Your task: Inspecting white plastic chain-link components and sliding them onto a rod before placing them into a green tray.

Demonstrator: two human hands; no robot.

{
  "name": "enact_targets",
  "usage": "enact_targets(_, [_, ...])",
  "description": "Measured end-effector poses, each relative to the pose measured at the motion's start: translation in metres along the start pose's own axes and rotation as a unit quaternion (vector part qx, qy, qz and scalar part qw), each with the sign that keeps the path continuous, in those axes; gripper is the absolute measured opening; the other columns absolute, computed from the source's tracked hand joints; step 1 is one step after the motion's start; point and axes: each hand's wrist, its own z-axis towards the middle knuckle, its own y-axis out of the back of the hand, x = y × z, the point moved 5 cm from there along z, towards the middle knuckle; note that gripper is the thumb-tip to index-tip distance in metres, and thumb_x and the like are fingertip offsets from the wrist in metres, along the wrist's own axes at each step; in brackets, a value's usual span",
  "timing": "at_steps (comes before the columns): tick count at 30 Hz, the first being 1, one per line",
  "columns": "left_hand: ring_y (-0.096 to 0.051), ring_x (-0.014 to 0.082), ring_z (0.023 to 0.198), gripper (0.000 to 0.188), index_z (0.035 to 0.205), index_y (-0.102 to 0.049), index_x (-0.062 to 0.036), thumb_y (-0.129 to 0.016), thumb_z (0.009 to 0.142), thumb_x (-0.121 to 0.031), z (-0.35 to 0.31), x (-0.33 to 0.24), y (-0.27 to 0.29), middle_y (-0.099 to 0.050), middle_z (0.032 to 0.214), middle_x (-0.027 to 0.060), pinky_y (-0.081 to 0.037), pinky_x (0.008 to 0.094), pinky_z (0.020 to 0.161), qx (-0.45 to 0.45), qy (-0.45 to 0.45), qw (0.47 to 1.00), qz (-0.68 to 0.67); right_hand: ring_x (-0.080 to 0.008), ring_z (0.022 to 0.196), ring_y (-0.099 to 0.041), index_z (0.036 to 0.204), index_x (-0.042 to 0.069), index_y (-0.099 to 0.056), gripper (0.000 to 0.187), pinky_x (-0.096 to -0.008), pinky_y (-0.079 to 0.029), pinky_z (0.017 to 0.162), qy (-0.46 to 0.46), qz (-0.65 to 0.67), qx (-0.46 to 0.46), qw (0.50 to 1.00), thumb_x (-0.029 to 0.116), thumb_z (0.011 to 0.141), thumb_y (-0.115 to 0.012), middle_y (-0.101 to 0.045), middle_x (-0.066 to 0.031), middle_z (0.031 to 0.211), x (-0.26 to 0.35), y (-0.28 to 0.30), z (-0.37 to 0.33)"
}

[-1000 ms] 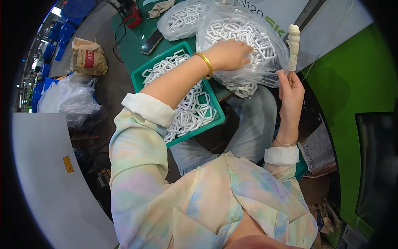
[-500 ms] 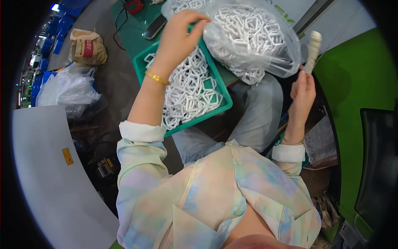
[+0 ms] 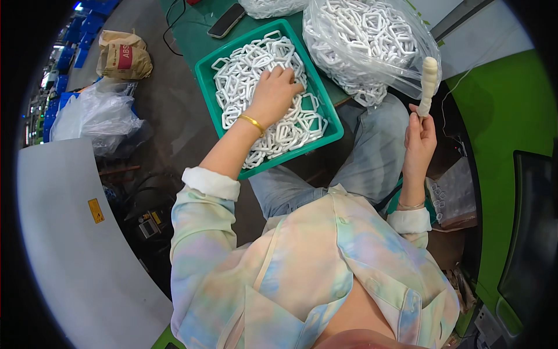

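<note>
My left hand (image 3: 273, 96), with a gold bangle at the wrist, rests on white plastic links (image 3: 244, 75). The links are roughly rectangular rings heaped in a green tray (image 3: 334, 132). Its fingers are spread over the pile, and no link shows clearly gripped. Off to the right, my right hand (image 3: 420, 136) pinches the lower end of a cream, ridged, handle-like stick (image 3: 429, 81), held upright. Beside the tray, a clear plastic bag (image 3: 433, 55) full of similar white links stands open near the stick.
A phone (image 3: 226, 21) lies on the green tabletop (image 3: 192, 38) behind the tray. Another clear bag (image 3: 273, 7) sits at the far edge. A brown paper sack (image 3: 124, 55) and crumpled plastic (image 3: 96, 122) are on the left. A grey panel (image 3: 64, 232) curves along the near left.
My left hand has come down from above the tray's far edge onto the links. The right hand still holds the stick, now more upright. The whole view has shifted slightly.
</note>
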Motion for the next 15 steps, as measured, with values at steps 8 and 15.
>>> enact_targets(8, [-0.059, 0.0277, 0.098, 0.024, 0.098, -0.066, -0.0108, -0.064, 0.075, -0.006, 0.002, 0.012, 0.008, -0.063, 0.097, 0.0103, -0.044, 0.0395, 0.085, -0.075, 0.073, 0.989, -0.104, 0.0030, 0.062, -0.032, 0.119, 0.004, -0.061, 0.021, -0.0161, -0.022, 0.054, -0.036, 0.012, 0.028, 0.999, 0.014, 0.100, -0.055, -0.045, 0.0110, 0.078, -0.006, -0.004, -0.013])
enact_targets(15, [-0.063, 0.0344, 0.097, 0.023, 0.103, -0.065, -0.0072, -0.058, 0.081, -0.005, 0.008, -0.009, 0.003, -0.065, 0.100, 0.0139, -0.051, 0.0429, 0.083, -0.010, 0.075, 0.972, -0.224, 0.0033, 0.063, -0.030, 0.118, 0.004, -0.061, 0.021, -0.0165, -0.020, 0.055, -0.035, -0.010, 0.049, 0.998, 0.012, 0.101, -0.055, -0.044, 0.0122, 0.078, -0.016, -0.007, -0.019])
